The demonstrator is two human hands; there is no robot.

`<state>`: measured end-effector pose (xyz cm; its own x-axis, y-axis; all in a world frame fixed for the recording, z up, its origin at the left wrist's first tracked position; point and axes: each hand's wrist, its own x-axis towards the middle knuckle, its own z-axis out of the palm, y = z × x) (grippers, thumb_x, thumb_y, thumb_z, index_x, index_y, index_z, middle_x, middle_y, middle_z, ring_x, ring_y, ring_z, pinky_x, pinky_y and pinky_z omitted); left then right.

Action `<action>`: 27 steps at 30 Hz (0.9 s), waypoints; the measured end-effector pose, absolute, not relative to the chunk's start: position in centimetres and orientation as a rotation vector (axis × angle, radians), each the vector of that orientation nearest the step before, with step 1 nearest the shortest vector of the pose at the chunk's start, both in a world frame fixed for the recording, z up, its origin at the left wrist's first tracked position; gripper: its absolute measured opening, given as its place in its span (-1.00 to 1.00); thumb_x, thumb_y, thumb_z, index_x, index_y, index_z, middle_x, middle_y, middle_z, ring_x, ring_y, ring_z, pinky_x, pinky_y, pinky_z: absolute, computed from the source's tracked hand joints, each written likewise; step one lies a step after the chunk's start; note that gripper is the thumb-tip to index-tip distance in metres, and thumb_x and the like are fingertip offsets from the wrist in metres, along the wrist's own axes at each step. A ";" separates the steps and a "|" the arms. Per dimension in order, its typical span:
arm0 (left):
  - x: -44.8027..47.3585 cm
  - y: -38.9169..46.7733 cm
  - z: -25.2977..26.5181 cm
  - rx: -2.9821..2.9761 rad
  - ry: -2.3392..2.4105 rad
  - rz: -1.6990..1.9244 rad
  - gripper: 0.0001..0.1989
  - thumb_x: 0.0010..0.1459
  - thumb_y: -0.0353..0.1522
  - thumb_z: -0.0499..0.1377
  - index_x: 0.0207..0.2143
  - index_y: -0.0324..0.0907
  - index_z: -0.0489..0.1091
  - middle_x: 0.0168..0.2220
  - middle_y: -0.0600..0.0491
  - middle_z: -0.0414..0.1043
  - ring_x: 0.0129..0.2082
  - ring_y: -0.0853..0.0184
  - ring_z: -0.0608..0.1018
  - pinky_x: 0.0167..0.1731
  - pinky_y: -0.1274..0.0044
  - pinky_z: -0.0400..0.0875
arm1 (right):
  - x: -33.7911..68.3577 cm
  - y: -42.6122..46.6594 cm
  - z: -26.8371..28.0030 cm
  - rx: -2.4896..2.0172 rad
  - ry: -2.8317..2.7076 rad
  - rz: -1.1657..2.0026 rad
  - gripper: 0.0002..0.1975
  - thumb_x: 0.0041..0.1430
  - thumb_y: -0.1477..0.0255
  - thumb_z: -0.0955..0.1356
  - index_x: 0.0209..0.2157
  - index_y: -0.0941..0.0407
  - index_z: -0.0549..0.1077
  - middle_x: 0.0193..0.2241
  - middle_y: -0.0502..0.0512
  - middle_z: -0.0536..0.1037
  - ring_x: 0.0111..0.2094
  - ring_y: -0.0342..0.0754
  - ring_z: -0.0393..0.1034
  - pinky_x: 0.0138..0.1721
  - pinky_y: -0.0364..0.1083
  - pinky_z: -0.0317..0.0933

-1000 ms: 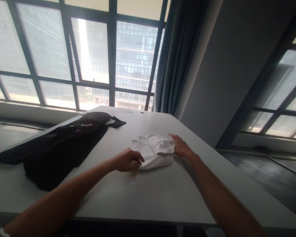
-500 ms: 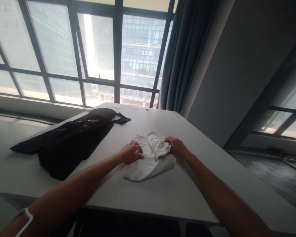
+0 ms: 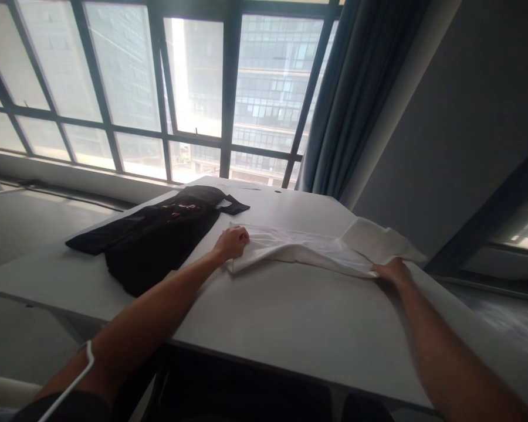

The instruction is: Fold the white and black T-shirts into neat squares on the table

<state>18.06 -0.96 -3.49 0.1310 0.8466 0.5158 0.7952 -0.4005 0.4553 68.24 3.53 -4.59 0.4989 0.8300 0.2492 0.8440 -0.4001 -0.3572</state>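
A white garment (image 3: 305,249) stretches from left to right across the middle of the pale counter (image 3: 290,334), drawn out between the person's two hands. The left hand (image 3: 231,242) is at its left end, with the fingers curled in closely on the cloth; how tightly they press is hard to tell. The right hand (image 3: 391,273) has the near edge toward the right end pinched between its fingers, which are nearly closed. Shallow folds run along the cloth between the hands, and a wider flap spreads past the right hand, covering part of the counter's right edge from view. To the left of the left hand, apart from the white cloth, a black garment (image 3: 154,252) with a small coloured print lies flat, one short sleeve pointing right at its far end. Beyond the counter's far end are windows (image 3: 193,82), with a blue-grey curtain (image 3: 365,99) to their right.
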 end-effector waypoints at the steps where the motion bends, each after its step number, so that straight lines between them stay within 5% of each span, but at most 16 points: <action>1: 18.5 -1.1 -3.5 2.291 1.644 1.162 -0.90 0.09 -0.43 0.20 -0.39 -0.20 0.54 -0.39 0.02 0.47 -0.40 0.34 0.45 -0.30 0.51 0.36 | 68.1 3.8 -4.8 -2.339 -1.348 -0.052 -0.35 -0.07 0.34 0.47 0.08 0.31 0.40 -0.09 0.65 0.48 -0.03 0.41 0.44 -0.21 0.15 0.34; 5: 20.8 -2.0 -3.5 2.099 1.394 1.316 -0.93 0.05 -0.42 0.23 -0.41 -0.23 0.53 -0.49 0.08 0.43 -0.45 0.38 0.42 -0.39 0.56 0.33 | 64.6 4.2 -4.4 -2.100 -1.642 -0.243 -0.12 -0.03 0.31 0.46 0.27 0.37 0.17 0.11 0.71 0.33 0.16 0.40 0.28 0.05 0.19 0.23; 9: 22.7 -3.4 -3.2 1.912 1.155 1.404 -0.88 0.08 -0.35 0.24 -0.38 -0.24 0.50 -0.52 0.11 0.43 -0.49 0.42 0.41 -0.44 0.59 0.32 | 58.5 2.6 -3.5 -1.597 -2.320 0.064 -0.29 0.04 0.18 0.42 0.21 0.15 0.33 0.19 0.37 0.36 0.22 0.25 0.23 0.21 0.13 0.11; 13: 24.2 -5.8 -2.5 2.062 0.798 1.264 -0.89 0.08 -0.36 0.26 -0.38 -0.24 0.51 -0.41 0.04 0.48 -0.43 0.40 0.46 -0.39 0.57 0.36 | 51.6 -0.4 -3.2 -1.161 -2.593 0.298 -0.17 -0.03 0.08 0.46 0.24 0.12 0.31 0.15 0.29 0.42 0.07 0.19 0.37 0.07 0.05 0.26; 17: 24.6 -7.2 -2.3 2.333 0.499 0.925 -0.91 0.14 -0.39 0.24 -0.34 -0.23 0.53 -0.25 -0.04 0.50 -0.32 0.35 0.54 -0.27 0.54 0.43 | 48.1 -1.8 -3.0 -1.186 -2.588 0.221 -0.67 0.18 0.29 0.33 -0.06 0.11 0.54 -0.21 0.17 0.59 -0.27 0.01 0.45 -0.22 -0.10 0.24; 19: 24.2 -6.9 -2.6 2.487 0.527 0.806 -0.85 0.15 -0.37 0.25 -0.23 -0.22 0.54 -0.15 -0.08 0.50 -0.19 0.26 0.55 -0.13 0.46 0.44 | 48.0 -1.6 -2.9 -1.330 -2.517 0.128 -0.75 0.24 0.33 0.28 -0.19 0.10 0.55 -0.30 0.14 0.59 -0.30 -0.01 0.44 -0.28 -0.13 0.17; 23: 23.1 -5.7 -3.3 2.801 0.866 0.644 -0.45 -0.01 -0.16 0.40 0.03 -0.10 0.46 0.14 -0.13 0.36 0.14 0.01 0.38 0.15 0.21 0.24 | 49.1 -0.4 -2.8 -1.635 -2.235 -0.025 -0.67 0.32 0.23 0.19 -0.25 0.11 0.49 -0.37 0.17 0.57 -0.35 0.01 0.41 -0.37 -0.13 0.07; 27: 23.1 -5.8 -2.8 2.879 1.323 0.640 -0.57 0.07 -0.19 0.34 -0.01 -0.10 0.48 0.18 -0.12 0.32 0.17 0.02 0.34 0.18 0.19 0.17 | 50.6 0.8 -2.8 -1.602 -1.797 0.126 -0.54 0.28 0.09 0.13 -0.47 0.11 0.37 -0.54 0.11 0.45 -0.43 -0.02 0.31 -0.44 -0.12 0.06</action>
<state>23.11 -5.84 -2.78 0.5873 0.7095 0.3894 0.7457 -0.6614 0.0805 50.58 0.82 -2.81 0.0256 0.8990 0.4373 0.8294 0.2251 -0.5113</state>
